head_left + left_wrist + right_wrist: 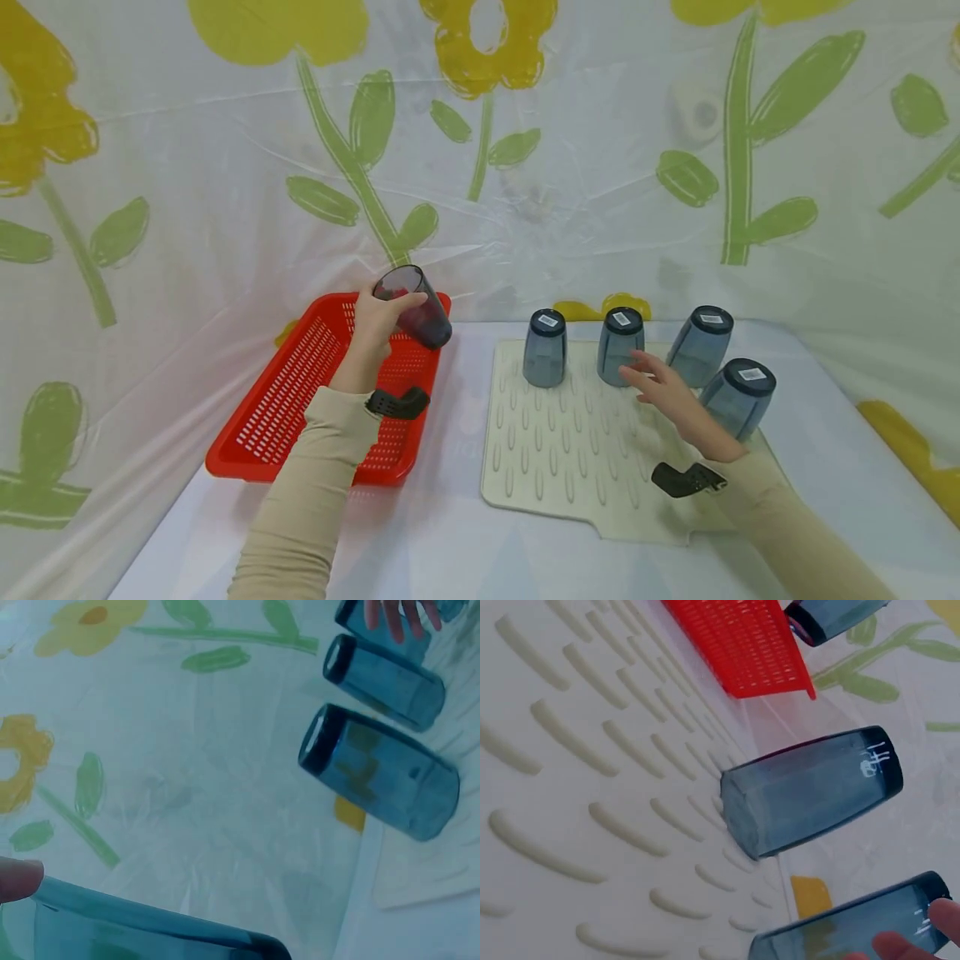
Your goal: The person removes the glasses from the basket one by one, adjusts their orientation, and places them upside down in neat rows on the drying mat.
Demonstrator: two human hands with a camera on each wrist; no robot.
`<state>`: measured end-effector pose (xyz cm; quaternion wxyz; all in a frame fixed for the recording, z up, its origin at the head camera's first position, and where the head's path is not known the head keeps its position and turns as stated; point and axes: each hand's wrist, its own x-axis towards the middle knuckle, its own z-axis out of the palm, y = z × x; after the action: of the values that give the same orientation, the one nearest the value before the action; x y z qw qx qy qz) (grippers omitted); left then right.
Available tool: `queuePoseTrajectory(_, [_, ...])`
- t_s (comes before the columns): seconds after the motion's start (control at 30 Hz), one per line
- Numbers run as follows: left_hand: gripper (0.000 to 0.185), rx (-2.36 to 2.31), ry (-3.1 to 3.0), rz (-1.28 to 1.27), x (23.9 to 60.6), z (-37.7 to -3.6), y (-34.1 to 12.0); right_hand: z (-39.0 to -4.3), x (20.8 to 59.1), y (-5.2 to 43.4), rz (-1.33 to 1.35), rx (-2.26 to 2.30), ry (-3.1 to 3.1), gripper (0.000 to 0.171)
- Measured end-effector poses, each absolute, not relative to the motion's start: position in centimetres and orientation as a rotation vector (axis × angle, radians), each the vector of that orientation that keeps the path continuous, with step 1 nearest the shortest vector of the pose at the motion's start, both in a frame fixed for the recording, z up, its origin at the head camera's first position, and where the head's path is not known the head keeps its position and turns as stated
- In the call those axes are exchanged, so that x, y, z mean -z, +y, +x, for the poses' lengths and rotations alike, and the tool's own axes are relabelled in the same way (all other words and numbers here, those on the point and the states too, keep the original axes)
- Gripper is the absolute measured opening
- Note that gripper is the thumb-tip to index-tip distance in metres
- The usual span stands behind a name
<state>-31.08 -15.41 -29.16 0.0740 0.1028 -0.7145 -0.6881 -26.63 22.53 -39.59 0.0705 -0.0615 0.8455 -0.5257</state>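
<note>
Four tumblers (545, 348) are draining upside down on the ridged mat (570, 450) as the left hand (377, 321) is gripping a fifth tumbler (415, 306) over the red basket (300, 392), the right hand (663, 390), fingers relaxed, touching one.

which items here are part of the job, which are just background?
In play: dark translucent plastic tumbler gripped by left hand over red perforated plastic basket; four upturned blue-grey tumblers; cream ridged drying mat; right hand touching second tumbler.
Background: flower-print plastic sheet; white table.
</note>
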Motion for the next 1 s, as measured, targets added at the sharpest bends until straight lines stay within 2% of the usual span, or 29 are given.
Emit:
queuePoseTrajectory(0.27, [0.062,2.151,-2.068,0.245,29.3,-30.0,-13.5,-26.8,39.8,22.0,-0.183,1.706,2.483,0.069])
queuePoseTrajectory(0.5, [0.069,2.239,-2.037,0.245,29.8,-29.2,-12.0,-26.7,40.5,21.6,-0.136,1.819,2.383,0.07])
queuePoseTrajectory(1.0, [0.07,2.297,-1.984,0.239,32.2,-27.4,-8.9,-27.0,41.5,20.5,-0.067,1.897,2.282,0.075])
